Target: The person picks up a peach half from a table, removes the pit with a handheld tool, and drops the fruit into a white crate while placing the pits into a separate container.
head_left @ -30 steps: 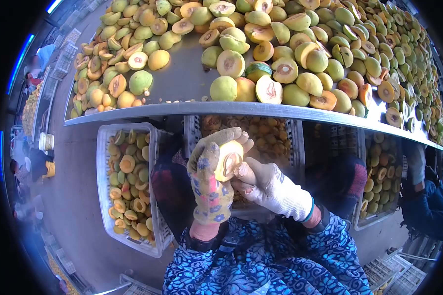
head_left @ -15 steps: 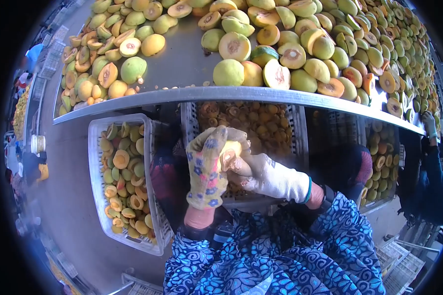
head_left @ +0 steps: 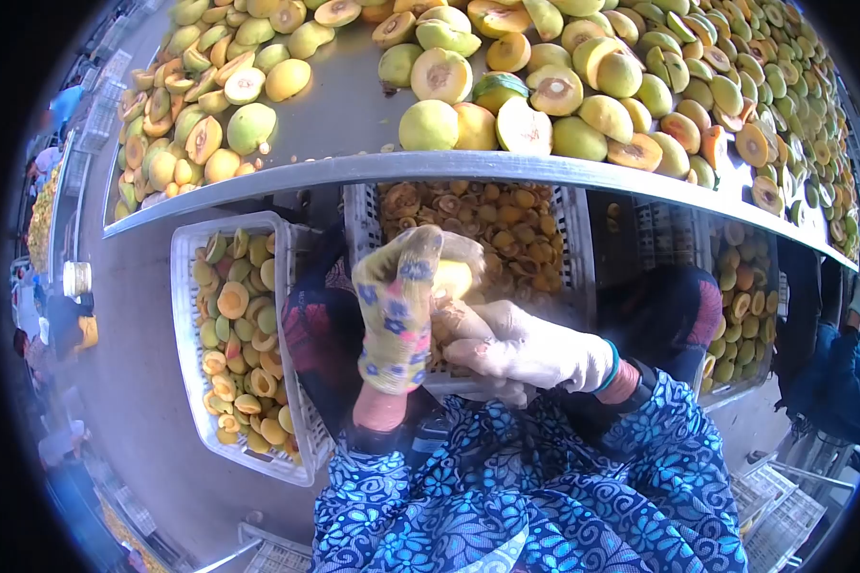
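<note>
Table of grey sheet steel (head_left: 344,105) across the upper frame, rim running left to right and dipping a little at the right. Heaped with yellow-green fruit, halved and whole (head_left: 583,91), cut faces mostly up. Blue floral-print garment (head_left: 545,497) filling the bottom centre.

Under the table rim, three white slatted plastic crates:
- left crate (head_left: 176,306), with mixed green and orange halves
- middle crate (head_left: 575,258), with brownish-orange halves
- right crate (head_left: 709,392), partly hidden

Blue sleeve of another person (head_left: 836,382) at the far right edge, well apart from the hands.

Left hand (head_left: 397,306) in a floral knit glove. Wrist low, fingers pointing up, back of the glove to the camera. Curled tight around a pale yellow fruit (head_left: 454,278).

Right hand (head_left: 530,351) in a white knit glove. Forearm coming in from the right, roughly level, fingers pointing left and curled narrow. Stained fingertips touching the fruit's lower side. Cannot tell whether anything else sits in that hand.

Fruit held over the near wall of the middle crate, just below the table rim, between both gloves. Mostly covered, with only a rounded yellow patch showing, facing up and right. Long axis not readable. Cut-face direction unclear.
</note>
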The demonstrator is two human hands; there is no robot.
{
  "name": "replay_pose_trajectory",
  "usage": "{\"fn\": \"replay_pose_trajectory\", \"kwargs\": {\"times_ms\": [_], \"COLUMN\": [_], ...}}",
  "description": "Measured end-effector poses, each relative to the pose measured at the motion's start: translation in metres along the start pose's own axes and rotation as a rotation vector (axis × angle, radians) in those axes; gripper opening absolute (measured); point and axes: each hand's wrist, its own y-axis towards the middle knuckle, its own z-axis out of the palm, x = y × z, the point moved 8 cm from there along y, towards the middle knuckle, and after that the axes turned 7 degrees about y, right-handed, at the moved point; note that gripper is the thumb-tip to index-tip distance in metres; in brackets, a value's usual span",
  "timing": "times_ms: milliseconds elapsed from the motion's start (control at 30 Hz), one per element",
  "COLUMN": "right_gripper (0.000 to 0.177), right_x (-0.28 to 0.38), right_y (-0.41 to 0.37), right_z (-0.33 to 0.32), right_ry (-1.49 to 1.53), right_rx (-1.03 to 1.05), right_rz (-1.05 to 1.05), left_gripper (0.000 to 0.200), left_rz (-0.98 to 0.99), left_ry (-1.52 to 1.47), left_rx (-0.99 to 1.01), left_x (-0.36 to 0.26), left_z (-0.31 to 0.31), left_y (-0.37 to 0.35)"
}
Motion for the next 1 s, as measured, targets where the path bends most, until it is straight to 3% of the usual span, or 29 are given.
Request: {"fn": "replay_pose_trajectory", "kwargs": {"times_ms": [33, 100, 167, 267, 400, 600, 633, 667, 700, 733, 900, 1000], "right_gripper": [0.037, 0.035, 0.035, 0.036, 0.036, 0.034, 0.031, 0.029, 0.029, 0.027, 0.027, 0.031], "right_x": [0.000, 0.004, 0.003, -0.019, -0.020, -0.010, -0.012, -0.010, -0.013, -0.012, -0.017, -0.020], "right_y": [-0.003, -0.005, -0.011, -0.019, -0.021, -0.024, -0.025, -0.027, -0.028, -0.028, -0.023, -0.014], "right_z": [0.001, 0.000, 0.000, 0.009, 0.015, 0.016, 0.025, 0.033, 0.032, 0.031, 0.025, 0.028], "right_ry": [0.003, -0.105, -0.137, 0.298, 0.390, 0.242, 0.491, 0.740, 0.740, 0.713, 0.756, 0.799], "right_rx": [-0.004, -0.043, -0.060, 0.041, 0.104, 0.004, 0.127, 0.247, 0.245, 0.268, 0.352, 0.345], "right_rz": [-0.001, -0.008, 0.015, 0.240, 0.273, 0.213, 0.237, 0.255, 0.254, 0.215, 0.169, 0.142], "left_gripper": [0.045, 0.043, 0.035, 0.036, 0.037, 0.043, 0.043, 0.048, 0.052, 0.059, 0.061, 0.048], "left_rz": [-0.132, -0.104, -0.098, -0.075, 0.030, 0.074, 0.073, 0.026, -0.021, 0.026, 0.008, -0.111], "left_ry": [0.027, 0.007, -0.054, 0.034, 0.126, 0.231, 0.233, 0.110, -0.014, -0.041, -0.208, -0.661], "left_rx": [0.119, 0.067, 0.198, 0.278, 0.348, 0.406, 0.404, 0.305, 0.205, 0.209, 0.236, 0.243], "left_x": [0.007, 0.014, 0.013, 0.001, -0.009, -0.029, -0.030, -0.028, -0.026, -0.028, -0.008, 0.008], "left_z": [0.007, 0.006, 0.016, 0.019, 0.024, 0.032, 0.036, 0.034, 0.031, 0.034, 0.036, 0.046], "left_y": [-0.001, 0.004, 0.005, 0.003, 0.003, 0.006, 0.003, 0.001, 0.000, 0.000, -0.002, -0.003]}}
